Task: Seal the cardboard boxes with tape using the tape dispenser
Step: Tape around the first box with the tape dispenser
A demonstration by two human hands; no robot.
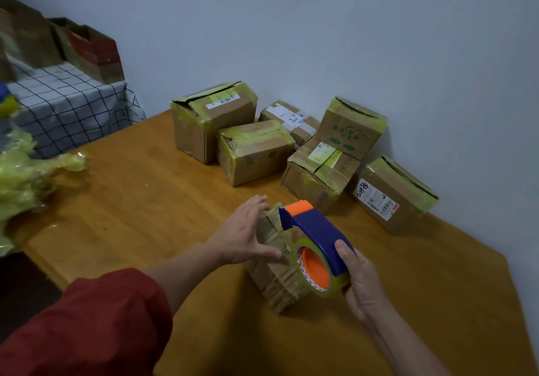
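A small, crumpled cardboard box (274, 282) lies on the wooden table (145, 200) in front of me. My left hand (243, 231) presses flat on its left side, fingers straight. My right hand (360, 281) grips a blue and orange tape dispenser (313, 243) with a roll of yellowish tape, held over the box's top right. The dispenser's orange front end sits above the far end of the box.
Several taped cardboard boxes (253, 154) stand in a row by the wall at the back of the table. A heap of crumpled yellowish tape (26, 177) lies at the table's left edge. A checked cloth (73, 104) with more cartons covers furniture at the left.
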